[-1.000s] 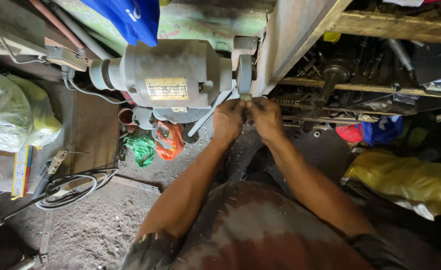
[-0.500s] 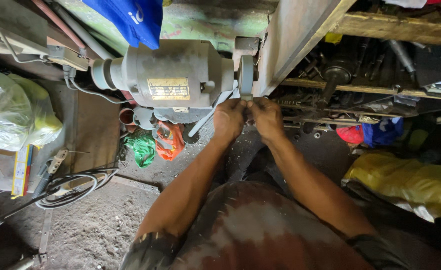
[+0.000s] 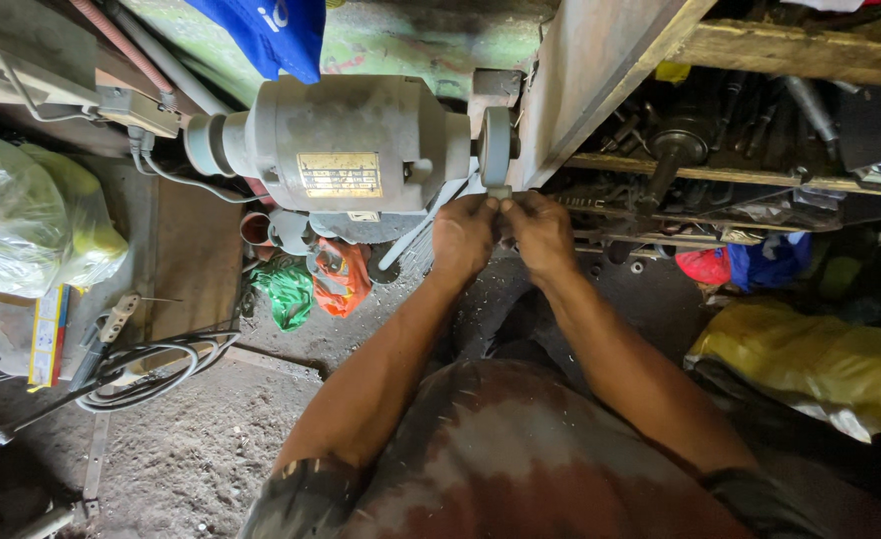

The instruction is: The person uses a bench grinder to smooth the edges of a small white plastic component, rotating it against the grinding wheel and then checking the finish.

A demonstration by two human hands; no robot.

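While both hands sit pressed together at the centre of my view, I read the left hand [image 3: 463,236] and the right hand [image 3: 540,232] as pinched narrow around a small metal piece [image 3: 498,193], fingertips nearly touching each other. That piece is held up against the lower edge of the grey grinding wheel [image 3: 497,145], at about twelve o'clock from the hands; I cannot tell its shape, since the fingers cover most of it. The wheel is mounted on the right end of a grey bench grinder motor [image 3: 345,155], at eleven o'clock from the hands.

At nine o'clock, far left, a clear plastic bag [image 3: 16,225] holds something yellow. Below the motor lie a crumpled green bag [image 3: 286,291] and an orange bag [image 3: 340,276], contents hidden. At four o'clock a yellow sack [image 3: 810,359] lies full; I cannot see what fills it. At two o'clock a wooden shelf [image 3: 660,165] holds dark metal tools.
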